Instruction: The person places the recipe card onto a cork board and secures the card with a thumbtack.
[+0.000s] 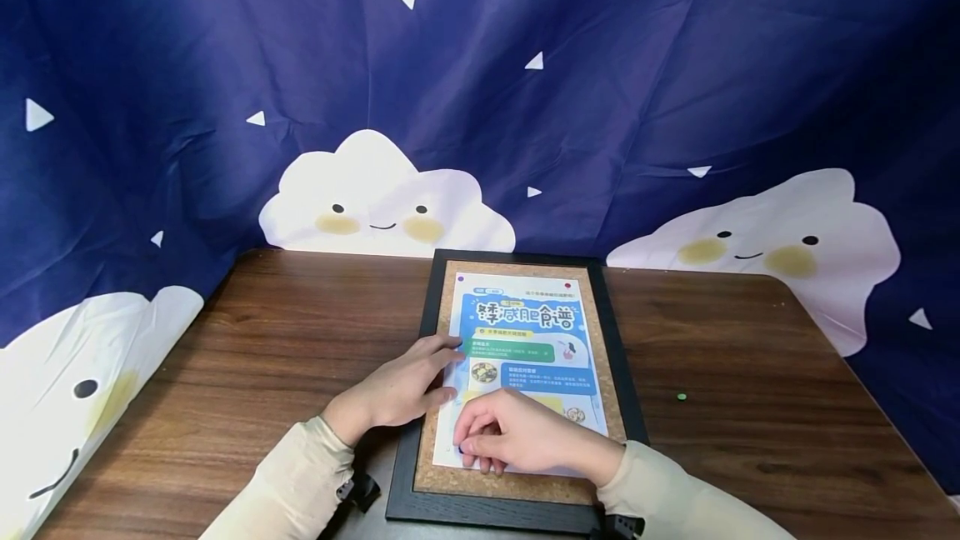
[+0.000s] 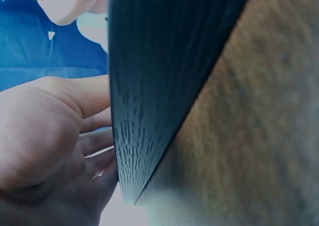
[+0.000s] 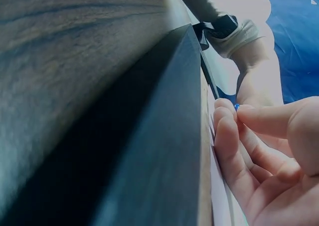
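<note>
A printed poster (image 1: 528, 319) with blue and green panels lies on a cork board (image 1: 502, 486) in a black frame (image 1: 626, 373). My left hand (image 1: 397, 386) rests over the left side of the frame, its fingertips on the poster's left edge. Near the poster's lower left corner, my right hand (image 1: 525, 436) pinches a small blue push pin (image 3: 237, 107) between thumb and index finger. From these views I cannot tell whether its point is in the cork. A purple pin (image 1: 461, 279) and a red pin (image 1: 567, 286) sit at the poster's top corners.
Right of the frame, a small green pin (image 1: 682, 397) lies on the brown wooden table (image 1: 750, 340). Behind the table hangs a dark blue cloth (image 1: 480, 90) printed with clouds and white triangles. The frame's far edge is close to this cloth.
</note>
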A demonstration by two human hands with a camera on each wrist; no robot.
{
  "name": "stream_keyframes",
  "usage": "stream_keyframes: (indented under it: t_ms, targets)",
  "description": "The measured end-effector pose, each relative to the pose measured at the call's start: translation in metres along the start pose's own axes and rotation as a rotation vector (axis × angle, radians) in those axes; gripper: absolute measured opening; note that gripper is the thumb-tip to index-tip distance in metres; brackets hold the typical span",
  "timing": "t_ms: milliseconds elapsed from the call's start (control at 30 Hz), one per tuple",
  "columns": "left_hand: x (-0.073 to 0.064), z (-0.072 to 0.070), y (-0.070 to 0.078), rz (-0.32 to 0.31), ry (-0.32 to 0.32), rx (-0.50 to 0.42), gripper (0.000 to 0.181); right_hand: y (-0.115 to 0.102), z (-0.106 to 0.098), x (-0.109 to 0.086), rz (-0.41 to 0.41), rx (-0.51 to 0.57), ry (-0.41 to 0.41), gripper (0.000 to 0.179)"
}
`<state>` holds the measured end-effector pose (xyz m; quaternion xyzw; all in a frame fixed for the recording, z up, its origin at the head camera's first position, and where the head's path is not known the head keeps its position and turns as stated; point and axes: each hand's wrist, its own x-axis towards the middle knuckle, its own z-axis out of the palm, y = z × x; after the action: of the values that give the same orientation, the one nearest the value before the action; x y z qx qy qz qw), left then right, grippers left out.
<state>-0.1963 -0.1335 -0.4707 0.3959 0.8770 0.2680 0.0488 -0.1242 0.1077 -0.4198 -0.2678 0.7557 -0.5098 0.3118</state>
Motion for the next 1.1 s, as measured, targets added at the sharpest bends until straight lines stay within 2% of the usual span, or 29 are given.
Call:
stream_keyframes:
  t_ms: [67, 133, 233, 400, 433, 533, 567, 700, 767, 800, 867, 900, 933, 1033, 1100]
  targets:
    - [0.0, 0.003, -0.004, 0.008, 0.006, 0.005, 0.049, 0.0, 0.002, 0.002, 0.001, 0.012, 0.001, 0.009]
    - [-0.001, 0.0, -0.001, 0.004, 0.003, 0.0, 0.049, 0.0, 0.004, 0.004, 0.006, 0.023, 0.002, 0.009]
    - [-0.003, -0.01, 0.014, 0.001, -0.006, -0.043, 0.05, -0.001, 0.007, 0.006, 0.013, 0.023, 0.004, 0.01]
    - [-0.004, -0.021, 0.029, -0.024, -0.026, -0.018, 0.047, -0.004, 0.008, 0.011, 0.033, -0.003, 0.005, 0.012]
    - [-0.004, -0.025, 0.036, -0.053, -0.033, -0.029, 0.045, -0.005, 0.009, 0.012, 0.038, -0.01, 0.005, 0.012]
    - [-0.003, -0.02, 0.03, -0.043, -0.019, -0.022, 0.046, -0.007, 0.01, 0.013, 0.054, -0.032, 0.01, 0.015]
    - [-0.004, -0.015, 0.023, -0.025, -0.012, -0.004, 0.046, -0.008, 0.011, 0.014, 0.058, -0.039, 0.013, 0.016]
    - [-0.004, -0.008, 0.013, 0.008, 0.0, -0.015, 0.047, -0.011, 0.013, 0.016, 0.077, -0.073, 0.031, 0.019]
    - [-0.004, -0.01, 0.015, 0.011, 0.001, -0.009, 0.047, -0.012, 0.014, 0.017, 0.086, -0.085, 0.039, 0.019]
    - [-0.004, -0.014, 0.021, -0.006, -0.005, -0.026, 0.047, -0.013, 0.014, 0.017, 0.092, -0.09, 0.042, 0.019]
    - [-0.004, -0.018, 0.027, -0.025, -0.02, -0.002, 0.046, -0.014, 0.015, 0.018, 0.101, -0.099, 0.049, 0.019]
    - [-0.004, -0.013, 0.021, -0.017, -0.013, 0.019, 0.047, -0.014, 0.015, 0.018, 0.11, -0.105, 0.054, 0.019]
    - [-0.004, -0.018, 0.028, -0.043, -0.025, 0.016, 0.047, -0.014, 0.016, 0.019, 0.118, -0.112, 0.057, 0.02]
    - [-0.003, -0.019, 0.03, -0.053, -0.038, 0.049, 0.047, -0.015, 0.016, 0.02, 0.134, -0.143, 0.064, 0.022]
    - [-0.003, -0.018, 0.029, -0.047, -0.031, 0.039, 0.047, -0.016, 0.017, 0.021, 0.143, -0.161, 0.067, 0.023]
